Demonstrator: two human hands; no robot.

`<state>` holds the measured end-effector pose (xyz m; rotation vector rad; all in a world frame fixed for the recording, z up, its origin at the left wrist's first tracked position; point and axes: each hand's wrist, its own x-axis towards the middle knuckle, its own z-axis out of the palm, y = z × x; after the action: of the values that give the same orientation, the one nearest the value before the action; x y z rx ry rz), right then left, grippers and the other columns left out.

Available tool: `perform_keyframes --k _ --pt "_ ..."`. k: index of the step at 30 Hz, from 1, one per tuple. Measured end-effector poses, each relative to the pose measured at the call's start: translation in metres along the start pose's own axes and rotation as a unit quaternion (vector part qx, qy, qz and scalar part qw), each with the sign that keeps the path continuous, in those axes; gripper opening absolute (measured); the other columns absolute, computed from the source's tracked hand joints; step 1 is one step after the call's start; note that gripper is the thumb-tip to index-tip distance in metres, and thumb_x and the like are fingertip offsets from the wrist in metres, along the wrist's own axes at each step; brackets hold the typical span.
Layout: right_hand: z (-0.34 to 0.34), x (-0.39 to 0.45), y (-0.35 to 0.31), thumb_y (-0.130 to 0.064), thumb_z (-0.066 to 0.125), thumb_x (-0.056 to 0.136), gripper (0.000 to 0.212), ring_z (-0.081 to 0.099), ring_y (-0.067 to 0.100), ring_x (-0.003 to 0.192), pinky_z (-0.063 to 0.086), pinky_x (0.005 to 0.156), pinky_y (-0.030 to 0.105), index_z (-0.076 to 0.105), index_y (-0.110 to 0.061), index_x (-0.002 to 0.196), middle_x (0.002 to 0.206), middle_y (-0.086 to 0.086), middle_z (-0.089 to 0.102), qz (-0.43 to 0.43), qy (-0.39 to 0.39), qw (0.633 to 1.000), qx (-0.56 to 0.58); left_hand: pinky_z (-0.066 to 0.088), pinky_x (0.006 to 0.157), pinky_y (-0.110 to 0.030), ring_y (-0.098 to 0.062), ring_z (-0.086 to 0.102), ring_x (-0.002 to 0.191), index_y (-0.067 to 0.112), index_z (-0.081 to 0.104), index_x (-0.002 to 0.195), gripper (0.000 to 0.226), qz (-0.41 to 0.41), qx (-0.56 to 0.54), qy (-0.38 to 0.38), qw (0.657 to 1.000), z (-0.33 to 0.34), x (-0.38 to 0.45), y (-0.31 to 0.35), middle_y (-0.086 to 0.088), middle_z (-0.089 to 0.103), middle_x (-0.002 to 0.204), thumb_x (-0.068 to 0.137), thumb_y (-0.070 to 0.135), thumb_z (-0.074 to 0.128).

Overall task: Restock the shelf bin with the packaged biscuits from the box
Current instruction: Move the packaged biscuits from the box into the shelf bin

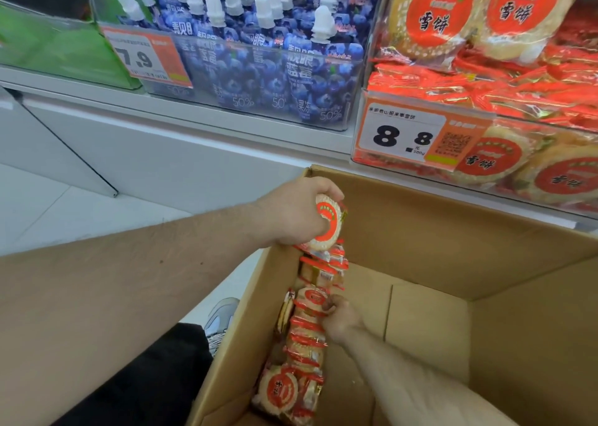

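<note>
So the shelf bin [485, 124] looks pretty stocked already, but one row of biscuit packs [304, 335] still lines the box [437, 247]. Left hand [297, 212] grips a pack at the rim; right hand [339, 319] seems to pinch another down inside, hard to tell.

Left hand [297, 212] is raised with fingers curled (gripping), while right hand [339, 319] reaches lower, fingers pinching.
</note>
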<state>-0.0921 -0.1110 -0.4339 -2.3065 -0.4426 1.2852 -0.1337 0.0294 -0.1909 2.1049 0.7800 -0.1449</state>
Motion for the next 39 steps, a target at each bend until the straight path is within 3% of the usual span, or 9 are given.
perform_keyframes --k 6,8,12,14,17,22,27,33,39 --pt "-0.001 0.002 0.005 -0.012 0.052 0.084 0.014 0.060 0.013 0.083 0.051 0.076 0.024 0.057 -0.023 0.078 0.090 -0.006 0.066 -0.019 0.047 0.999 -0.014 0.052 0.060 -0.018 -0.015 0.054 0.105 0.041 0.055 0.121 0.050 -0.005 -0.014 -0.003 1.000 0.001 0.003 -0.003 0.009 0.048 0.120 0.085 0.010 0.068" --pt "-0.014 -0.007 0.005 -0.007 0.052 0.084 0.017 0.056 0.012 0.077 0.045 0.066 0.018 0.054 -0.020 0.074 0.081 -0.007 0.062 -0.062 0.074 0.995 -0.021 0.053 0.059 -0.019 -0.013 0.056 0.100 0.040 0.055 0.120 0.052 -0.004 -0.023 -0.007 1.000 0.001 0.002 -0.001 0.009 0.050 0.117 0.083 0.006 0.067" --pt "-0.059 -0.040 0.013 0.006 0.054 0.077 0.032 0.053 0.015 0.070 0.037 0.057 0.010 0.047 -0.023 0.063 0.068 -0.007 0.055 -0.160 0.144 0.976 -0.014 0.059 0.064 -0.033 -0.015 0.064 0.092 0.038 0.056 0.117 0.055 0.009 -0.065 -0.014 0.998 -0.004 -0.006 0.005 0.004 0.059 0.112 0.079 -0.001 0.063" --pt "-0.086 -0.066 0.018 0.007 0.056 0.075 0.038 0.049 0.006 0.064 0.035 0.057 0.008 0.046 -0.027 0.062 0.070 -0.007 0.055 -0.186 0.187 0.964 -0.026 0.059 0.069 -0.037 -0.020 0.066 0.093 0.039 0.056 0.117 0.057 0.016 -0.088 -0.018 0.996 -0.007 -0.011 0.008 0.002 0.061 0.109 0.079 -0.004 0.061" --pt "-0.124 -0.110 0.019 0.007 0.060 0.077 0.042 0.048 0.001 0.065 0.034 0.060 0.012 0.044 -0.028 0.062 0.073 -0.008 0.050 -0.235 0.247 0.940 -0.033 0.057 0.076 -0.044 -0.029 0.067 0.097 0.039 0.056 0.117 0.064 0.031 -0.113 -0.027 0.993 -0.010 -0.019 0.011 -0.005 0.065 0.106 0.077 -0.010 0.057" --pt "-0.170 -0.174 0.011 0.005 0.065 0.081 0.039 0.050 0.004 0.074 0.037 0.064 0.010 0.047 -0.027 0.068 0.078 -0.005 0.053 -0.300 0.344 0.889 -0.033 0.056 0.085 -0.050 -0.025 0.067 0.099 0.038 0.058 0.115 0.074 0.052 -0.158 -0.045 0.985 -0.007 -0.031 0.022 -0.008 0.067 0.110 0.071 -0.021 0.057" --pt "-0.188 -0.218 0.000 0.011 0.065 0.078 0.049 0.053 0.005 0.080 0.041 0.068 0.012 0.046 -0.034 0.072 0.081 -0.009 0.054 -0.378 0.430 0.820 0.013 0.057 0.083 -0.052 -0.030 0.066 0.100 0.051 0.061 0.102 0.080 0.079 -0.200 -0.049 0.975 0.009 -0.044 0.037 -0.009 0.062 0.117 0.055 -0.013 0.066" --pt "-0.186 -0.238 -0.016 -0.008 0.057 0.076 0.029 0.057 0.015 0.084 0.048 0.075 0.027 0.052 -0.036 0.080 0.087 -0.011 0.057 -0.435 0.419 0.789 0.108 0.054 0.084 -0.052 -0.035 0.066 0.103 0.036 0.061 0.115 0.082 0.122 -0.279 -0.100 0.947 0.026 -0.064 0.061 -0.010 0.066 0.115 0.063 -0.028 0.060" --pt "-0.179 -0.241 -0.022 0.001 0.057 0.074 0.034 0.055 0.012 0.080 0.045 0.069 0.021 0.050 -0.033 0.076 0.084 -0.011 0.053 -0.486 0.398 0.774 0.077 0.051 0.055 -0.028 -0.028 0.066 0.092 0.027 0.052 0.131 0.091 0.146 -0.364 -0.126 0.911 0.026 -0.074 0.079 -0.012 0.064 0.116 0.066 -0.037 0.045"
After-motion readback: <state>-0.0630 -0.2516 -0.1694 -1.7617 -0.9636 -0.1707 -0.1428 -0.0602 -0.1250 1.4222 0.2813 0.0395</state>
